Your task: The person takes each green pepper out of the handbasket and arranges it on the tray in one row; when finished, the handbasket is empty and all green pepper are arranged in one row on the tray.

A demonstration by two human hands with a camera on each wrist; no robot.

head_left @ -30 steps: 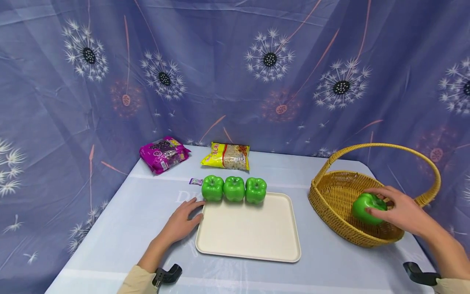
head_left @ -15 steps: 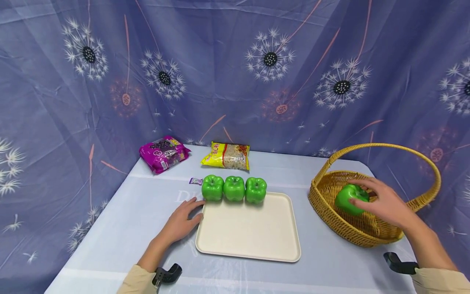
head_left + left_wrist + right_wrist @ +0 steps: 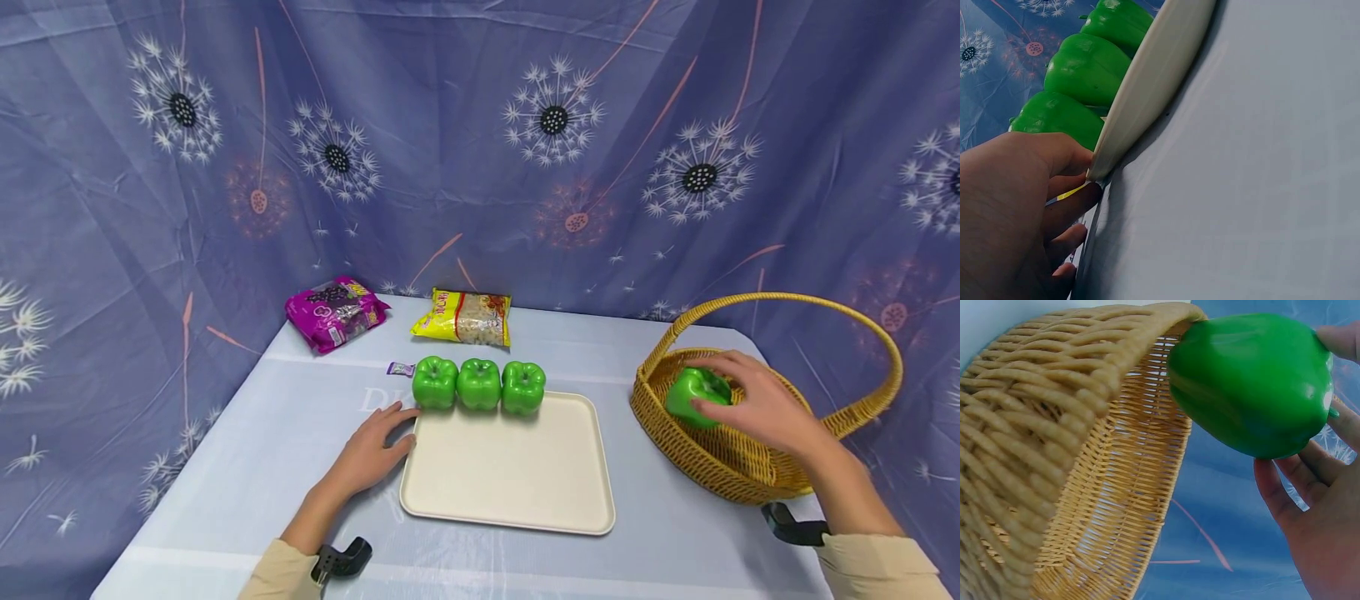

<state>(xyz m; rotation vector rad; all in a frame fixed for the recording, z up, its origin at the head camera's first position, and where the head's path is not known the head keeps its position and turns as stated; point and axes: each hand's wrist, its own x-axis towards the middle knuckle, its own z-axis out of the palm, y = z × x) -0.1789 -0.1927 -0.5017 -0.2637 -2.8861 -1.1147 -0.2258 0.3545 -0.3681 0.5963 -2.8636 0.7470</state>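
My right hand (image 3: 761, 404) grips a green bell pepper (image 3: 684, 400) between thumb and fingers, over the wicker basket (image 3: 678, 454) on the right. Seen from the right wrist, the pepper (image 3: 1250, 384) is held up at the basket's rim, fingertips against its stem end. My left hand (image 3: 369, 454) rests at the left edge of the cream tray (image 3: 517, 475), fingers relaxed; the left wrist view has its fingertips touching the tray's corner. Three more green bell peppers (image 3: 478, 385) stand side by side in a row along the tray's far edge.
Behind the peppers lie a yellow snack bag (image 3: 465, 318) and a purple bag (image 3: 336, 315). A tiny purple packet (image 3: 401, 369) is left of the row. The basket's tall arched handle (image 3: 780, 297) rises above it. A dandelion-print curtain (image 3: 450, 167) encloses the table.
The right hand has carried the bell pepper leftward and somewhat upward, from the basket's right part to over its left part. The left hand and tray have stayed put.
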